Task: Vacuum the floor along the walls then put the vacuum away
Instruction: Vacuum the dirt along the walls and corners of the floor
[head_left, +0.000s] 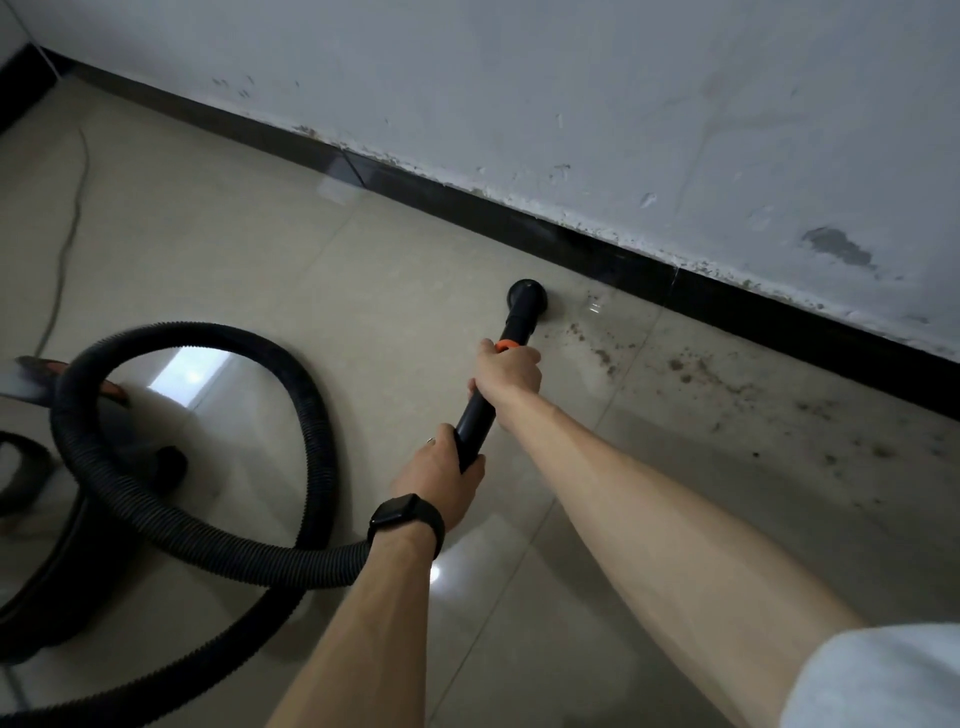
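A black vacuum wand (480, 413) with an orange ring runs from my hands down to a round black nozzle (525, 297) resting on the beige tiled floor, close to the black skirting board (597, 249). My right hand (506, 374) grips the wand just below the orange ring. My left hand (441, 480), with a black watch on the wrist, grips the wand's lower end where the ribbed black hose (208, 540) joins. The hose loops left to the vacuum body (57, 525) at the left edge.
Dark dirt specks (727, 384) lie scattered on the tiles along the skirting to the right of the nozzle. A thin cable (67, 228) trails across the floor at the far left. The scuffed white wall (623, 104) runs diagonally across the top.
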